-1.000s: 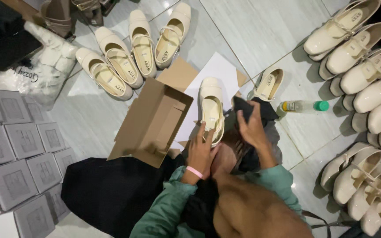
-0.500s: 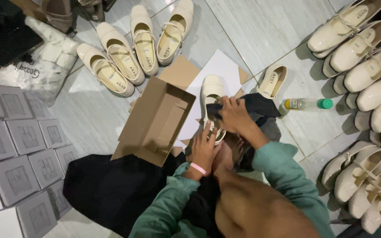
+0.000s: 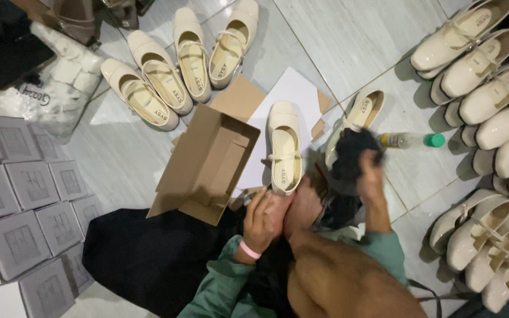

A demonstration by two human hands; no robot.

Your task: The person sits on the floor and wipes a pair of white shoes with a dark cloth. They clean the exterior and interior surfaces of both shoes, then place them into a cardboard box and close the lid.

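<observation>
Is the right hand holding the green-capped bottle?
No: the right hand grips a black cloth, and the green-capped bottle lies apart on the floor tiles.

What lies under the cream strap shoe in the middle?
The cream strap shoe rests on a white paper sheet over flat brown cardboard. Its heel end meets the left hand, which hides what lies beneath there.

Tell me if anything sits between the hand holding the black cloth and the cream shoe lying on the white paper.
Nothing visible does. The right hand lifts the black cloth just right of the cream shoe on the white paper, with only open space between them. The left hand holds the shoe's heel end.
</observation>
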